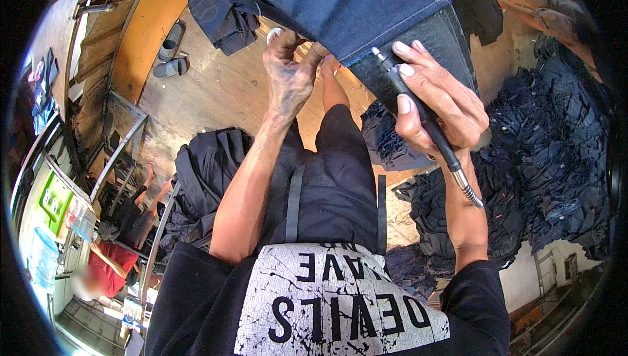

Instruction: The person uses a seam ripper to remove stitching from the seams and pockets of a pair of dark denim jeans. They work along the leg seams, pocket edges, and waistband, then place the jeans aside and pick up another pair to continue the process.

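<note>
Head view, far left: a blue bottle (44, 258) stood near a co-worker (112, 272) in a red shirt. Two grey sandals (172, 68) lay on the floor (196, 97), and a dark pile (203, 179) lay beside the left forearm. The left hand (290, 71) was at the lower edge of the denim (327, 2), thumb and fingers bent; whether they were clamped on the cloth could not be told. The denim extended across the top centre, with a stitched seam and loose threads. A black, pen-shaped tool (428, 120) pointed its metal tip up and leftward over the denim; contact could not be told. The right hand (448, 97) had its thumb and fingers clamped on the tool. Far right, a larger heap (549, 146) of dark cloth was located.
</note>
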A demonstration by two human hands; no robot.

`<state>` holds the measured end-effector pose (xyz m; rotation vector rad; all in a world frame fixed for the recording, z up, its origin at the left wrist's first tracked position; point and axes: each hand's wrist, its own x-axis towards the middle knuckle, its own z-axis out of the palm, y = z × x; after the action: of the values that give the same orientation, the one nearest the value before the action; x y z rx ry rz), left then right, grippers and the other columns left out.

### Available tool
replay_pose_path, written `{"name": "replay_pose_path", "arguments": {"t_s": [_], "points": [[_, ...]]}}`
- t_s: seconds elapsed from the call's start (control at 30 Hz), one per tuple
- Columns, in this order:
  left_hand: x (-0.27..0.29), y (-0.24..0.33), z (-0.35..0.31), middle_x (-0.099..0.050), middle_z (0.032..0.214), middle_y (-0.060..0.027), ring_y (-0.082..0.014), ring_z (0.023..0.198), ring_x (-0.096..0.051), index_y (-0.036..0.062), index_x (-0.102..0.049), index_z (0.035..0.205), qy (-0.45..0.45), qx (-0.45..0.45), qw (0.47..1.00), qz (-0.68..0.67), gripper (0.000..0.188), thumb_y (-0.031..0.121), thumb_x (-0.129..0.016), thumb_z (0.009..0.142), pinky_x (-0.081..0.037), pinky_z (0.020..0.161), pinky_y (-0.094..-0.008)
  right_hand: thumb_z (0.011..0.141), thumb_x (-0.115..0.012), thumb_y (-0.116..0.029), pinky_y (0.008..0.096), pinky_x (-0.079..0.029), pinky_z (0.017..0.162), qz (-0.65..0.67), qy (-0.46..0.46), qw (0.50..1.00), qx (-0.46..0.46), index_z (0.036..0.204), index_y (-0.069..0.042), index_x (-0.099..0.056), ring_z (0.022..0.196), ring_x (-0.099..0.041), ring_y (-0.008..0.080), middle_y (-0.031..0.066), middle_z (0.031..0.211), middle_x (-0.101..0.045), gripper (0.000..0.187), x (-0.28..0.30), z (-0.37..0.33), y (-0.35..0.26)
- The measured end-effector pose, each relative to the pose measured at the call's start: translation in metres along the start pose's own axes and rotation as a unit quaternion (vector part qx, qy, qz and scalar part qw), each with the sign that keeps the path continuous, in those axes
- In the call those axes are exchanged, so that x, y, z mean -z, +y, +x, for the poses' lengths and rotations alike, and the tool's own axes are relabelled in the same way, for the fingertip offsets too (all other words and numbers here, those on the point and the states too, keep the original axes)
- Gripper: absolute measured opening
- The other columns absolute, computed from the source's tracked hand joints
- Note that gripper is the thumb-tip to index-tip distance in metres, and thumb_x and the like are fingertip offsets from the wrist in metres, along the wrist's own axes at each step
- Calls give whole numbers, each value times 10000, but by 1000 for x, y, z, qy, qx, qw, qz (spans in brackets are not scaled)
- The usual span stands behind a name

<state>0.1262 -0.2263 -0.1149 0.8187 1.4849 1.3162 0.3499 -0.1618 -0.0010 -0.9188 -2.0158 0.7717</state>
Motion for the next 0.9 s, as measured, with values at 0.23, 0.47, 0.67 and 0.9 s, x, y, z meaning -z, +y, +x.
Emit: {"name": "replay_pose_path", "arguments": {"t_s": [0.23,0.47,0.67,0.9], "points": [[-1,-1,2,-761,926,-43,-122,911,-683,-32,-753,975,-6,-13,1000,8,167,28,-880,883,-543,858,-301,762,-737,4,510,-651,983,-11,21,1000,-13,973,81,-786,1008,-814,376,209,909,-782,230,0,0,1],[-4,-5,2,-772,967,-49,-124,933,-683,-27,-758,978,4,-12,1000,-22,167,64,-879,906,-536,886,-308,762,-719,14,526,-652,976,-18,39,999,-10,996,88,-776,1001,-812,396,219,918,-783,252,-1,-2,4],[0,-12,5,-779,973,-48,-113,922,-651,-24,-754,976,-5,-28,1000,-4,205,113,-890,908,-524,866,-313,772,-706,18,528,-652,976,-22,48,999,-12,1009,94,-767,1007,-810,396,227,931,-786,256,0,-3,7],[0,-10,3,-789,1002,-55,-118,947,-668,-29,-754,991,-5,-14,1000,-16,191,94,-876,913,-530,897,-322,851,-671,-8,553,-619,1015,-30,47,998,-25,1076,100,-752,1059,-795,415,302,1039,-783,263,2,-3,7]]}}
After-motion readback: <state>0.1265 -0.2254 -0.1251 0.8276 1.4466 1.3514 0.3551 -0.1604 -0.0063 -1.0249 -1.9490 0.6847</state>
